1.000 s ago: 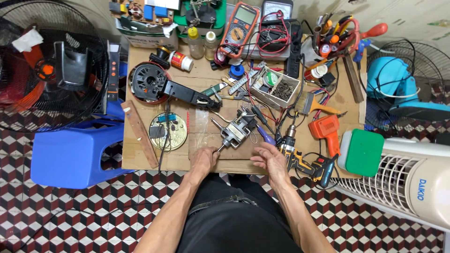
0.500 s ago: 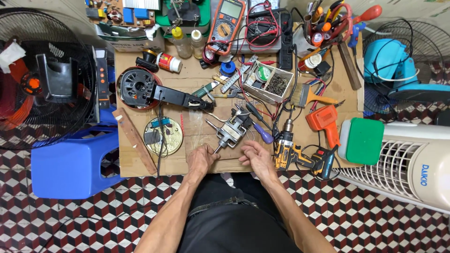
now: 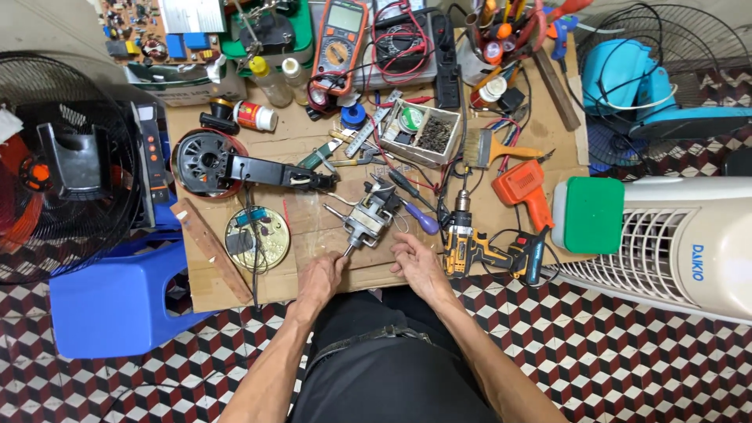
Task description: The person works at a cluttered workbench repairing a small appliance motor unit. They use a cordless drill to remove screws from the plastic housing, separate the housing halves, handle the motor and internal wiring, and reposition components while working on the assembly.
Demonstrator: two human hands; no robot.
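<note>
Left hand pinching the shaft tip of the small fan motor. Right hand loosely curled, empty, resting on the cardboard beside the cordless drill.

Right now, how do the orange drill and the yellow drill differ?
Colour: the orange drill is all orange; the yellow drill is yellow and black.
Place: the orange drill lies farther from the person, by the green-capped tower fan; the yellow drill lies just beside the right hand.
Pose: the yellow drill's chuck points away from the person; the orange drill's front end is not clear.
Both lie flat on the cardboard, untouched.
</note>
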